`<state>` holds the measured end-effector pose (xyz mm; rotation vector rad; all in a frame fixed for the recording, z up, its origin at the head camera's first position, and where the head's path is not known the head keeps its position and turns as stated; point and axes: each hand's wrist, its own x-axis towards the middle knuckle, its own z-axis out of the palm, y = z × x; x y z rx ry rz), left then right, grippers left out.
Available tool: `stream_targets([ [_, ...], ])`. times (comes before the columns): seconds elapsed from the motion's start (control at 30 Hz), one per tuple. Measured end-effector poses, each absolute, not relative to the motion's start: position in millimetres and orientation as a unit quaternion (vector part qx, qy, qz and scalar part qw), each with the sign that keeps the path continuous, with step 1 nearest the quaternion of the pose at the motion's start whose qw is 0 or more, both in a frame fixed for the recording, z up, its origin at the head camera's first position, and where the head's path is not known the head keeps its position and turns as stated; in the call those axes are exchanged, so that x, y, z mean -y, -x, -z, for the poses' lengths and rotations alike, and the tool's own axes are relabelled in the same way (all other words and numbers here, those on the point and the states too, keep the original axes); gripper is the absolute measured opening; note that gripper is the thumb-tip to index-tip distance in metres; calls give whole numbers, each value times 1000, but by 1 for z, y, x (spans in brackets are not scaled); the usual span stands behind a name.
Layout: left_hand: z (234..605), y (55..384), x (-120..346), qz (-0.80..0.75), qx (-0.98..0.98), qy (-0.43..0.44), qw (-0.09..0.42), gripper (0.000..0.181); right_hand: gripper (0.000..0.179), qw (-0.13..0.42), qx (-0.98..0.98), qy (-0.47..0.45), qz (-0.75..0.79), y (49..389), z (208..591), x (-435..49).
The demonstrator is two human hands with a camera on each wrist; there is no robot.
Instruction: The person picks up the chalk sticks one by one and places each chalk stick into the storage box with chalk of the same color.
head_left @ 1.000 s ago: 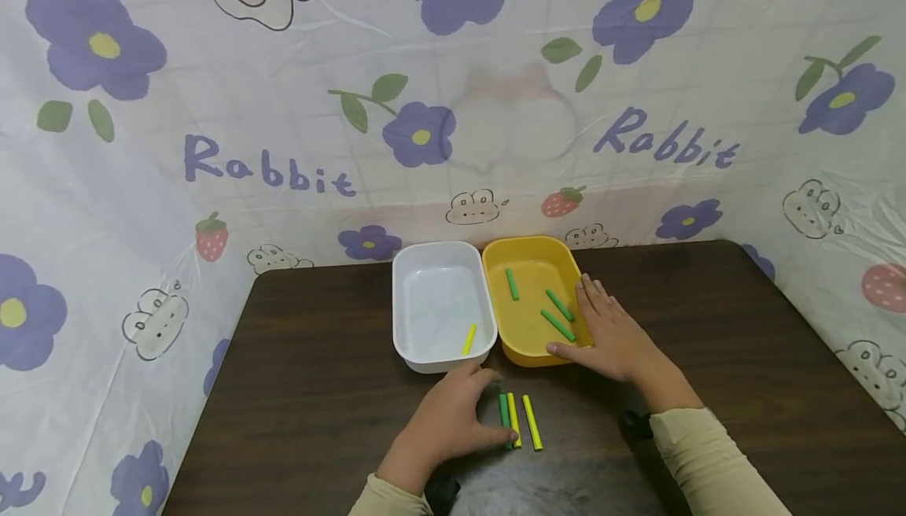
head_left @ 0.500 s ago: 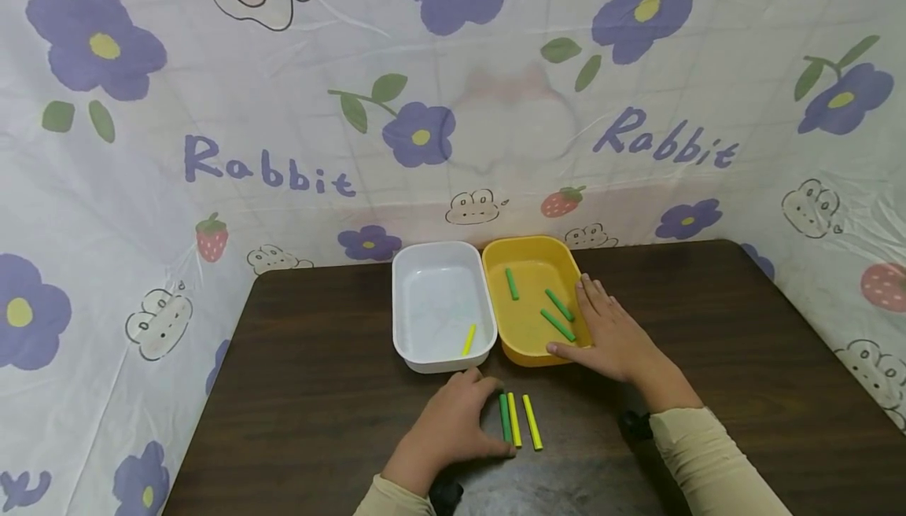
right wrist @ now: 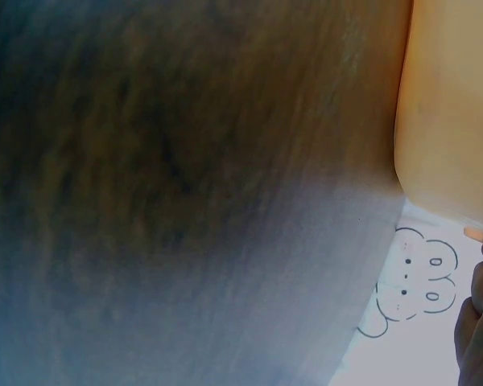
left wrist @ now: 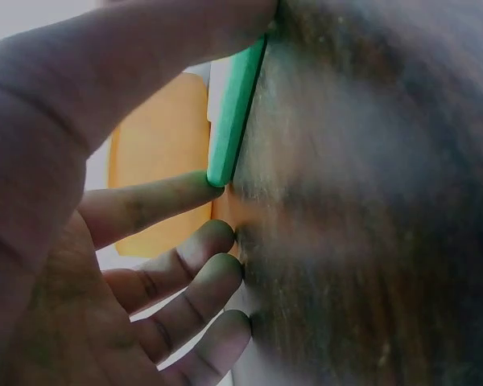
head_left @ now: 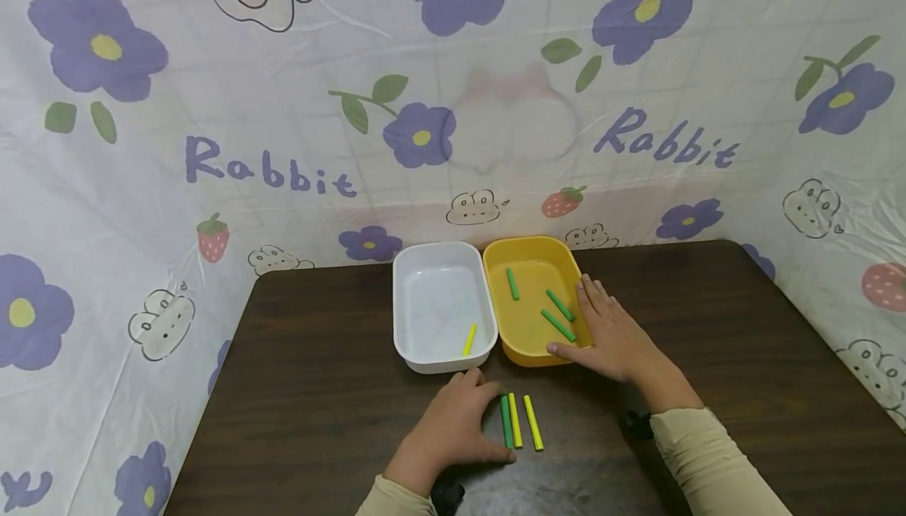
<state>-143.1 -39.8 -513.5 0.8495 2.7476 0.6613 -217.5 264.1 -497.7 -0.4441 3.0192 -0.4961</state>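
Note:
On the dark table, my left hand [head_left: 456, 422] spans a green stick [head_left: 506, 422] end to end. In the left wrist view, the index fingertip touches one end of this faceted stick [left wrist: 237, 112], and the thumb covers its other end. The remaining fingers bend loosely, their tips near the tabletop. Two yellow sticks [head_left: 515, 420] [head_left: 534, 423] lie just right of the green one. My right hand [head_left: 619, 339] rests on the right front corner of the yellow tub [head_left: 524, 335], fingers straight along the side and thumb over the front rim.
Against the yellow tub's left side stands a white tub [head_left: 439, 304] with one yellow stick [head_left: 469, 339] in it. Several green sticks [head_left: 557, 326] lie in the yellow tub. A patterned cloth [head_left: 283, 107] hangs behind the table [head_left: 318, 390].
My left hand has drawn back slightly, its thumb moving off the sticks to the green stick's near end. My right hand and both tubs have stayed put.

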Motion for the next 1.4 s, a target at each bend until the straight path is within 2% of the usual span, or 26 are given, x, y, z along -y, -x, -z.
stream_targets([
  [0.43,513,142,39,-237,-924,-288,87,80,121,24,-977,145,158,217,500,-266],
  [0.87,505,145,41,-296,-909,-295,17,81,120,21,-976,147,162,216,499,-264],
  [1.4,500,149,41,-321,-900,-294,9,80,120,22,-975,149,164,218,499,-265],
])
